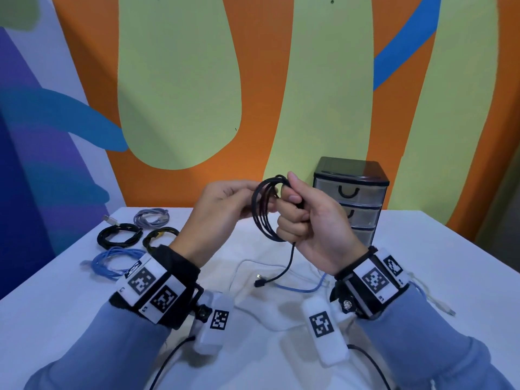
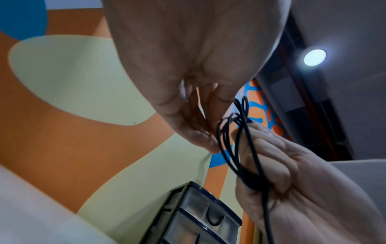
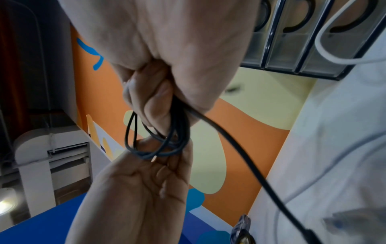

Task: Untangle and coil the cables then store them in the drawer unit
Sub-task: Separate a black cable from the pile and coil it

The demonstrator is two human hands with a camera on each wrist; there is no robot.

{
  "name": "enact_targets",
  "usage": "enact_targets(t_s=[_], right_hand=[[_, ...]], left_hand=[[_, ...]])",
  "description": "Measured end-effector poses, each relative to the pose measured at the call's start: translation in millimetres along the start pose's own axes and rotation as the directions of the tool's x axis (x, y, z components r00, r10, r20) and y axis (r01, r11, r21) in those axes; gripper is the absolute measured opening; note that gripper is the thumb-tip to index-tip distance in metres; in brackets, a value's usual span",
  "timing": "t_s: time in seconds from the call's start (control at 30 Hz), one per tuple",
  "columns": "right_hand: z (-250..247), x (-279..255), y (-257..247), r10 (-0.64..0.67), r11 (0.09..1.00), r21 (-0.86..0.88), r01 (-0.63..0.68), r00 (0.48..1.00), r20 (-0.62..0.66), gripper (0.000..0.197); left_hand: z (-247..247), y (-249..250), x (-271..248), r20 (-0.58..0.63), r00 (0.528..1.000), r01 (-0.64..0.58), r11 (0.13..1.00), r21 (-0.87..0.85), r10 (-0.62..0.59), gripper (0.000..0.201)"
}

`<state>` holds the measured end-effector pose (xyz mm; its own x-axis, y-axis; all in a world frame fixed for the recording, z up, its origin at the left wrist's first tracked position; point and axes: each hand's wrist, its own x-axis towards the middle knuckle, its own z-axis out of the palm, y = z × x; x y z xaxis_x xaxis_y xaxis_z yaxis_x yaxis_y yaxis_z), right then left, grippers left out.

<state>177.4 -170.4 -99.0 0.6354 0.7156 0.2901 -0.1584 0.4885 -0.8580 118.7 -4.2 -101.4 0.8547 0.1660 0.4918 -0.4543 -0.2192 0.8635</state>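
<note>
A black cable (image 1: 263, 213) wound into several loops is held up in the air above the white table (image 1: 422, 263). My right hand (image 1: 297, 211) grips the loops (image 3: 177, 145) in a fist, thumb on top. My left hand (image 1: 243, 205) pinches the far side of the coil (image 2: 225, 148) with its fingertips (image 3: 150, 148). The cable's loose tail hangs from my right fist down to a plug (image 1: 257, 283) lying on the table. The black drawer unit (image 1: 351, 198), with three clear drawers all closed, stands behind my right hand.
Several coiled cables lie at the table's left: grey (image 1: 152, 218), black (image 1: 118, 235), black with yellow (image 1: 159, 236) and blue (image 1: 115, 261). A loose white cable (image 1: 244, 266) and a loose blue cable (image 1: 304, 288) lie under my hands. The painted wall stands right behind the table.
</note>
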Motion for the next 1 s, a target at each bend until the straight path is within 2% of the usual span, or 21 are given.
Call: enact_targets(t_s=[0.1,0.17,0.2,0.33,0.43,0.57,0.67,0.73,0.77,0.83,0.9,1.0], right_hand=[[-5,4,2,-0.022,1.0,-0.01,0.022,0.998,-0.056,0.041],[-6,6,5,-0.034,0.999,-0.011,0.033,0.995,-0.095,0.041],[-7,7,6,-0.038,0.999,-0.011,0.037,0.993,-0.112,0.042],[-12,10,10,-0.032,0.999,-0.039,0.025,0.983,-0.18,0.041],[-15,12,12,-0.063,0.992,-0.121,0.035,0.97,-0.237,0.036],[-19,13,12,-0.112,0.986,-0.154,0.067,0.944,-0.31,0.035],[-20,13,12,-0.161,0.97,-0.222,0.096,0.943,-0.293,0.037],[-20,12,13,-0.204,0.949,-0.291,0.119,0.938,-0.28,0.048],[-20,13,15,-0.222,0.94,-0.315,0.131,0.935,-0.276,0.046],[-20,14,17,-0.265,0.915,-0.376,0.149,0.923,-0.28,0.036],[-20,15,20,-0.31,0.857,-0.498,0.137,0.907,-0.284,0.036],[-19,15,22,-0.368,0.755,-0.641,0.14,0.899,-0.237,0.039]], left_hand=[[3,0,-2,0.07,0.992,0.12,0.975,-0.186,-0.109,0.042],[5,-2,-2,0.116,0.984,0.16,0.963,-0.217,-0.137,0.059],[5,-3,-2,0.125,0.982,0.166,0.963,-0.214,-0.141,0.059],[6,-12,-3,0.108,0.987,0.121,0.991,-0.053,-0.115,0.026],[5,-16,-2,0.023,0.989,0.145,0.989,-0.01,-0.145,0.021],[10,-12,-4,0.001,0.985,0.174,0.978,-0.111,-0.175,0.022],[17,-7,-6,-0.003,0.976,0.207,0.93,-0.305,-0.219,0.04],[18,-6,-6,0.024,0.965,0.245,0.871,-0.425,-0.26,0.057],[18,-6,-6,0.042,0.96,0.263,0.844,-0.467,-0.275,0.061],[17,-6,-6,0.082,0.954,0.288,0.807,-0.515,-0.288,0.062],[17,-5,-6,0.104,0.952,0.297,0.79,-0.536,-0.288,0.062],[17,-3,-7,0.099,0.961,0.272,0.81,-0.519,-0.259,0.058]])
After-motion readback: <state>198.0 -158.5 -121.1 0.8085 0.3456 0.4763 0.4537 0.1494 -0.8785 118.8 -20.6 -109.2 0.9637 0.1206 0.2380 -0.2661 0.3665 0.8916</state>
